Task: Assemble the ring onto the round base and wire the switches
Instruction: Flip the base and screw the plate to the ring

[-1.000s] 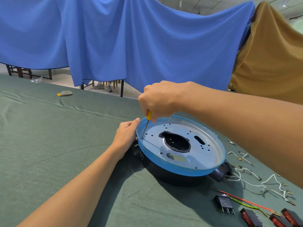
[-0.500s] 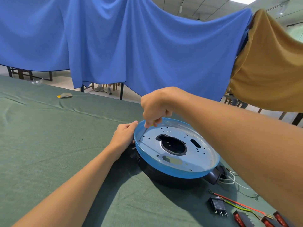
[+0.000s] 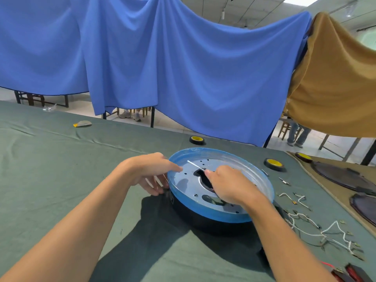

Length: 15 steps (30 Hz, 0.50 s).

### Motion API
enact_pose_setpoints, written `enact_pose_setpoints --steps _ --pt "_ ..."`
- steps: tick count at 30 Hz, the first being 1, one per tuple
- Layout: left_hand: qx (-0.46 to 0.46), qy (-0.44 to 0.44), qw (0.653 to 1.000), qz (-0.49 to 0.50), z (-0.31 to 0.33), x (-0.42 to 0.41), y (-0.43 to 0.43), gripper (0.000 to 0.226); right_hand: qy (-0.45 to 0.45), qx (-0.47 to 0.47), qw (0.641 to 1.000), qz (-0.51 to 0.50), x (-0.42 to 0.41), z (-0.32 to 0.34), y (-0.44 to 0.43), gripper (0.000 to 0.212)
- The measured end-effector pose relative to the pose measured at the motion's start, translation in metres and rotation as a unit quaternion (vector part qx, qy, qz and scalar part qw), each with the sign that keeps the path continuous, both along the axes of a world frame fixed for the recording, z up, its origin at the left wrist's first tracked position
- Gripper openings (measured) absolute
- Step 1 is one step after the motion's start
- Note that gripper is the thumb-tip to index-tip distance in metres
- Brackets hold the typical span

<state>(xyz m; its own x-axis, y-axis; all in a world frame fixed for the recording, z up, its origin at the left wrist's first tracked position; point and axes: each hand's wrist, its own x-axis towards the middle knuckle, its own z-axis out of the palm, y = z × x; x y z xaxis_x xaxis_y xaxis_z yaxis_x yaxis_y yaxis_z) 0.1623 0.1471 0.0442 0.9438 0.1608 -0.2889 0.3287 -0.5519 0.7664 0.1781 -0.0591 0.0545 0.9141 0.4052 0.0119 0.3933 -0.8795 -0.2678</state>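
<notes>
A black round base (image 3: 203,218) sits centre-frame, the blue-filmed ring (image 3: 221,213) seated on top. The left hand (image 3: 148,169) rests outstretched fingers on its rim at nine o'clock, likely steadying it. The right hand (image 3: 227,186) clasps a screwdriver (image 3: 195,164), shaft pointing toward ten o'clock.

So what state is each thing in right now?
Round base: resting on the cloth.
Blue ring: seated on the base.
Screwdriver: tilted low over the ring.
Left hand: touching the ring's rim.
Right hand: gripping the screwdriver.
White wires: loose on the cloth.
</notes>
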Motion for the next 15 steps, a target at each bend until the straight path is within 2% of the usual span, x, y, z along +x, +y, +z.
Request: enact_pose_setpoints --steps 1,3,6,11,15 --pt "0.020 0.009 1.000 -0.008 0.0017 -0.0004 -0.0025 0.030 0.011 0.006 1.000 0.004 0.0001 -0.0005 0.0020 0.032" --pt "0.031 0.022 0.999 -0.015 0.0037 -0.0012 -0.0053 0.021 0.066 0.079 0.995 0.009 0.0031 -0.0005 0.0028 0.038" --pt "0.002 0.033 0.999 -0.004 0.0043 -0.0024 -0.0070 0.014 0.127 0.183 0.974 -0.034 0.0044 -0.0021 0.0012 0.045" --pt "-0.084 0.029 0.995 0.041 0.0009 -0.0007 -0.0098 0.021 0.137 0.234 0.962 -0.044 0.0032 -0.0038 -0.0006 0.045" --pt "-0.182 0.021 0.979 0.089 -0.0001 0.0017 -0.0109 0.026 0.130 0.263 0.956 -0.029 -0.0007 0.0019 -0.0009 0.041"
